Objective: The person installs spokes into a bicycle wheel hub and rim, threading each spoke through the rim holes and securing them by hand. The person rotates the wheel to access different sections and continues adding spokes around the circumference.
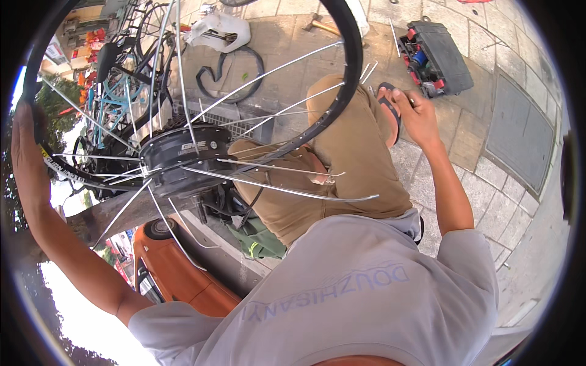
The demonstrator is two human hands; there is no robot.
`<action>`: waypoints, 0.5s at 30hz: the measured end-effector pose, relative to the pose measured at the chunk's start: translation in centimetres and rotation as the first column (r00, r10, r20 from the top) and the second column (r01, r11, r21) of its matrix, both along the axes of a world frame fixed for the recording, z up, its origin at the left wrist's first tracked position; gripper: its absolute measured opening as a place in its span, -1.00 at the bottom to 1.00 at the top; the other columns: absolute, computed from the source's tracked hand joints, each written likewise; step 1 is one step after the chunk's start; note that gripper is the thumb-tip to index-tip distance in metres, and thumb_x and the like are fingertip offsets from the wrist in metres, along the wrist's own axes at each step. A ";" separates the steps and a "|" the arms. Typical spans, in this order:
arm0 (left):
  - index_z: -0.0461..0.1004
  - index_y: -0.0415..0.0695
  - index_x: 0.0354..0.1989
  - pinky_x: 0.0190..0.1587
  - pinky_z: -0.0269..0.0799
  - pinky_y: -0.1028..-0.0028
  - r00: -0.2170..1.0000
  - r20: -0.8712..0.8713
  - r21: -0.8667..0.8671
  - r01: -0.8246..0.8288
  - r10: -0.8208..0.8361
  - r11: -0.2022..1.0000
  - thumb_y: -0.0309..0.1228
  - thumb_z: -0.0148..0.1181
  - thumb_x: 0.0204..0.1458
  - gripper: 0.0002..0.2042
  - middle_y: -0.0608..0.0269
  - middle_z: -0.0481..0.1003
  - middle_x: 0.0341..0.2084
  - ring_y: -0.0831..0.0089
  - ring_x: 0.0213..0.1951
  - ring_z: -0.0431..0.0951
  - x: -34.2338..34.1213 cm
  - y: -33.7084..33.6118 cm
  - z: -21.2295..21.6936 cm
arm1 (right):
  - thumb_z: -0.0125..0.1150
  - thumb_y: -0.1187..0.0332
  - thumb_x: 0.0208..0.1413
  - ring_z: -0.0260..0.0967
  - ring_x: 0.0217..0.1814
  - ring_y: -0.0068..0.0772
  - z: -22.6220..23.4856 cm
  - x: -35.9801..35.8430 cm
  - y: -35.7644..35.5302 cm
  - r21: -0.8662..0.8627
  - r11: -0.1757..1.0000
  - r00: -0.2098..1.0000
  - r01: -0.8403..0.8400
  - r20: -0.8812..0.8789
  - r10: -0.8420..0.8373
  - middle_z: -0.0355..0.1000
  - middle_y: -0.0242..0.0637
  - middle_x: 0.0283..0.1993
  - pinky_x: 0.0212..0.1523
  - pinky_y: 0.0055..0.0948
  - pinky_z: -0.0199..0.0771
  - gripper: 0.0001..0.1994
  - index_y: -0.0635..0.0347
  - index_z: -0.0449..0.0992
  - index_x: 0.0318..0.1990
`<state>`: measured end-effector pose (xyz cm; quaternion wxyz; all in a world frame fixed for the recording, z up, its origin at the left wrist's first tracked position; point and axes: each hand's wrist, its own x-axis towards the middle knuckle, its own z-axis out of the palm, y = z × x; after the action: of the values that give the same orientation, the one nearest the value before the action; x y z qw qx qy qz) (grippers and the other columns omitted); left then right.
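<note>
A partly spoked bicycle wheel fills the upper left, its black rim (352, 55) leaning over my thighs. At its middle sits a wide black hub motor (183, 152). Several silver spokes (287, 67) run from hub to rim, while others (293, 188) stick out with loose, bent ends. At the far left my left hand (25, 131) is closed on the rim, its fingers partly hidden. My right hand (418, 116) is held off to the right, apart from the wheel. Its thumb and fingers are pinched together; whatever they hold is too small to make out.
An open black toolbox (436, 58) with red latches stands on the paving, upper right. A hammer (323, 25), a black rubber tube (259, 76) and a white cut-open container (217, 32) lie ahead. Parked bicycles (122, 79) are at left; an orange car (183, 268) is lower left.
</note>
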<state>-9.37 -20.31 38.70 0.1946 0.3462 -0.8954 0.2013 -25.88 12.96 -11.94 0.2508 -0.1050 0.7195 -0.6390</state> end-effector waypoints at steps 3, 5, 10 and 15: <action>0.58 -0.01 0.16 0.33 0.15 0.34 0.993 -0.114 -0.032 0.008 -0.012 0.999 0.20 0.01 0.30 -0.43 0.30 0.58 -0.07 0.41 0.07 0.49 -0.1 -0.2 0.0 | 0.23 0.27 0.37 0.32 -0.43 -0.74 2.1 -1.8 -2.1 -0.175 0.985 0.980 -0.009 -0.195 -0.025 0.50 -0.48 -0.38 -0.41 -0.64 0.31 -0.76 0.33 0.63 -0.14; 0.61 -0.02 0.09 0.25 0.19 0.34 0.991 -0.115 -0.048 0.058 -0.063 0.997 0.21 0.03 0.29 -0.44 0.33 0.56 -0.15 0.43 -0.01 0.46 -0.2 0.5 -0.6 | 0.24 0.28 0.37 0.30 -0.40 -0.77 6.4 -2.5 -3.6 -0.262 0.965 0.977 0.010 -0.203 -0.065 0.50 -0.50 -0.36 -0.40 -0.65 0.30 -0.77 0.32 0.62 -0.14; 0.61 -0.08 -0.03 0.07 0.19 0.47 0.992 -0.090 0.052 0.093 -0.088 0.994 0.18 0.01 0.32 -0.46 0.41 0.49 -0.25 0.49 -0.14 0.34 0.2 1.1 -0.5 | 0.27 0.30 0.34 0.26 -0.42 -0.76 13.4 -3.1 -4.6 -0.454 0.870 0.927 -0.191 -0.374 0.008 0.47 -0.45 -0.39 -0.42 -0.62 0.27 -0.79 0.32 0.62 -0.18; 0.60 -0.10 0.03 0.20 0.20 0.40 0.984 -0.137 -0.073 0.102 -0.111 0.992 0.16 0.00 0.33 -0.46 0.35 0.52 -0.20 0.45 -0.07 0.40 -1.3 1.1 -1.6 | 0.29 0.28 0.33 0.21 -0.48 -0.75 17.7 -2.2 -6.4 -0.277 0.853 0.822 -0.442 -0.507 0.261 0.41 -0.43 -0.51 -0.48 -0.60 0.22 -0.75 0.32 0.59 -0.31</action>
<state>-10.65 -19.19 37.10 0.2794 0.3045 -0.8895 0.1950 -28.04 6.53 5.74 0.1671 -0.4307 0.5858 -0.6659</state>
